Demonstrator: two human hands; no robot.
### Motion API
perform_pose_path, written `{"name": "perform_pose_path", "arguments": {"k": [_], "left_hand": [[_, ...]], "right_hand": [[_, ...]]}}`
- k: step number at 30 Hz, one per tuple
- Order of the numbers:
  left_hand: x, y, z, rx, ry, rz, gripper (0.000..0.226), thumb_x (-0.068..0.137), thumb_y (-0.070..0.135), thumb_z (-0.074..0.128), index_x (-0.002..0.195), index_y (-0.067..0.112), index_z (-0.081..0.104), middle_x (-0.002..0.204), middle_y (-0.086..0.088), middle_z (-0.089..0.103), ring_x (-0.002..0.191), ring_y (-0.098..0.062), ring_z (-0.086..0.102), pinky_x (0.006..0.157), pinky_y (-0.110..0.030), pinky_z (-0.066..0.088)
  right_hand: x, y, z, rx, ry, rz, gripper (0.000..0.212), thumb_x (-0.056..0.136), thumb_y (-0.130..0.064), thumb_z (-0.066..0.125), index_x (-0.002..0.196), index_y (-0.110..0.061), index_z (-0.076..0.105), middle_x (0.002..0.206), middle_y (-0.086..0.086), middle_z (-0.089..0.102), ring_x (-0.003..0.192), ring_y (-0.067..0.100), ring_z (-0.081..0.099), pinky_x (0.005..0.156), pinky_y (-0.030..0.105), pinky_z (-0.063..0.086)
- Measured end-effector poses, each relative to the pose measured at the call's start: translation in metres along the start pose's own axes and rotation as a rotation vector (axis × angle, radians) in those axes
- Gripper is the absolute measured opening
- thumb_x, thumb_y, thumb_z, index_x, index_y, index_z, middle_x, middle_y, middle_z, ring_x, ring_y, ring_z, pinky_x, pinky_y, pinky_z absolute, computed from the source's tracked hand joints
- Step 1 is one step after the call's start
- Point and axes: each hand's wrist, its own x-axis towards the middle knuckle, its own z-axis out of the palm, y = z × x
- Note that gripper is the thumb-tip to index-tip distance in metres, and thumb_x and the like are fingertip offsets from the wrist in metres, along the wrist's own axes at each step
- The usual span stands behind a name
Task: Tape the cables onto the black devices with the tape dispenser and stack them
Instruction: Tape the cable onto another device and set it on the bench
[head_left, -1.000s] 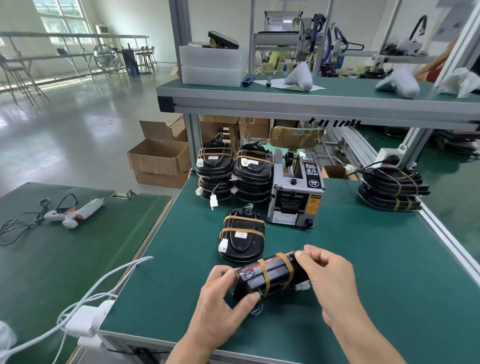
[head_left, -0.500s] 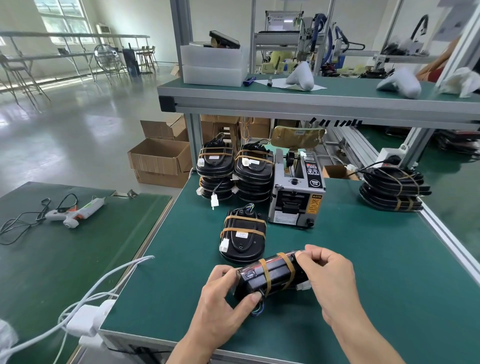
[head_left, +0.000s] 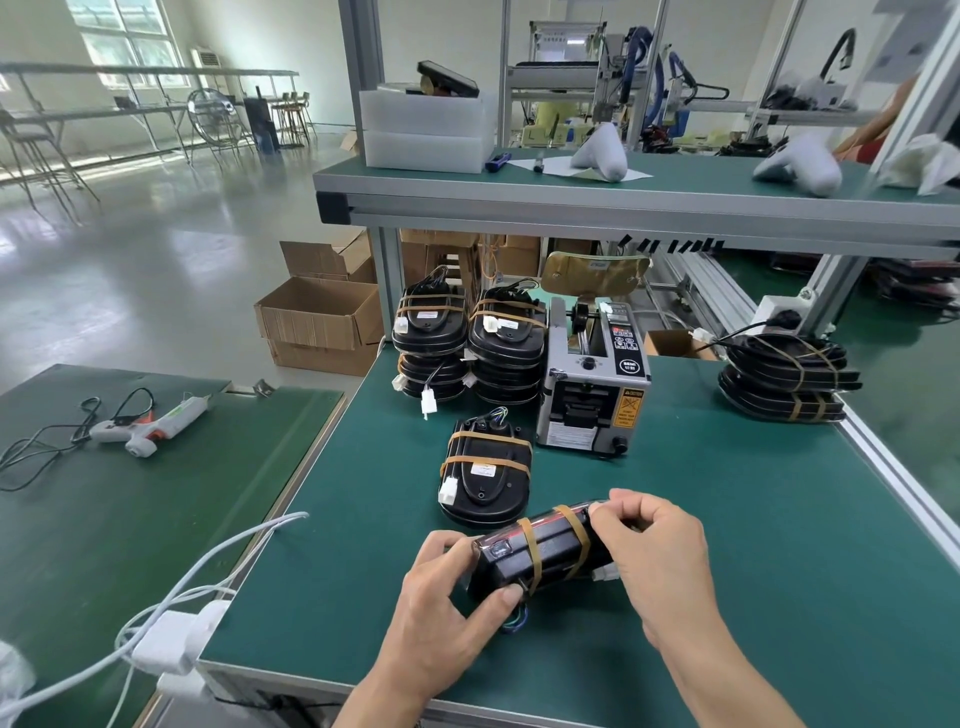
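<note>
**Bench item: taped black device held in both hands**

Head view.
- Held device (head_left: 540, 558): black, lying on its side just above the green mat (head_left: 727, 545) near the bench's front edge, two tan tape bands around its middle, coloured wires showing beneath its lower left corner.
- Left hand (head_left: 441, 613): grasps the device's left end, thumb curled against the lower front edge, fingers round the far side.
- Right hand (head_left: 660, 561): fingers curled over the device's right end, pinching at its top corner; a white connector (head_left: 605, 574) shows just below the fingers.
- Single taped device (head_left: 485, 475): flat on the mat, just behind the held one, apart from it.
- Tape dispenser (head_left: 595, 387): grey, upright, behind and right of the single device.
- Two stacks of taped devices (head_left: 467, 343): side by side, left of the dispenser, touching it or nearly so.
- Third stack (head_left: 787, 376): at the mat's right edge, well apart.
- Upper shelf (head_left: 623, 208): overhangs the rear stacks.
- Side table (head_left: 130, 519): left, lower, carrying a glue gun (head_left: 148, 426); white cables (head_left: 208, 582) cross the gap between tables.
- Open mat: right of the hands, up to the aluminium rail.
- Room: pale floor, cardboard boxes (head_left: 317, 322) beyond the bench.
</note>
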Motion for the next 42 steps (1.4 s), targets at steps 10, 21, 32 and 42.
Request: {"name": "perform_pose_path", "arguments": {"k": [10,21,32,42], "left_hand": [[0.0,-0.003,0.001,0.006,0.002,0.001,0.025,0.089,0.049,0.075,0.112,0.046,0.064,0.106,0.019,0.056,0.098,-0.018,0.062,0.083,-0.017,0.048],[0.001,-0.001,0.0,0.003,0.003,0.012,0.027,0.089,0.051,0.075,0.112,0.055,0.062,0.105,0.018,0.057,0.096,-0.018,0.062,0.082,-0.019,0.048],[0.001,0.0,0.001,-0.003,-0.001,-0.014,0.025,0.087,0.043,0.077,0.108,0.036,0.067,0.103,0.012,0.059,0.095,-0.018,0.062,0.082,-0.025,0.051],[0.001,0.0,0.001,-0.002,-0.003,-0.02,0.029,0.088,0.046,0.075,0.106,0.024,0.073,0.102,0.006,0.061,0.095,-0.02,0.063,0.082,-0.031,0.052]], "right_hand": [[0.0,-0.002,-0.001,-0.062,0.009,-0.066,0.025,0.081,-0.027,0.077,0.08,-0.052,0.07,0.105,-0.021,0.069,0.096,0.001,0.064,0.066,0.011,0.042],[0.005,0.01,-0.002,-0.04,0.032,-0.025,0.01,0.082,-0.029,0.079,0.079,-0.026,0.07,0.095,-0.02,0.07,0.09,0.005,0.067,0.051,0.005,0.044],[0.012,0.012,-0.001,0.159,-0.035,0.064,0.019,0.079,-0.021,0.085,0.091,-0.021,0.071,0.09,-0.002,0.074,0.078,0.01,0.068,0.054,0.012,0.048],[0.009,0.012,-0.005,0.136,-0.094,0.037,0.028,0.081,-0.03,0.084,0.102,-0.027,0.066,0.105,-0.006,0.07,0.1,0.009,0.064,0.057,0.007,0.048]]}}
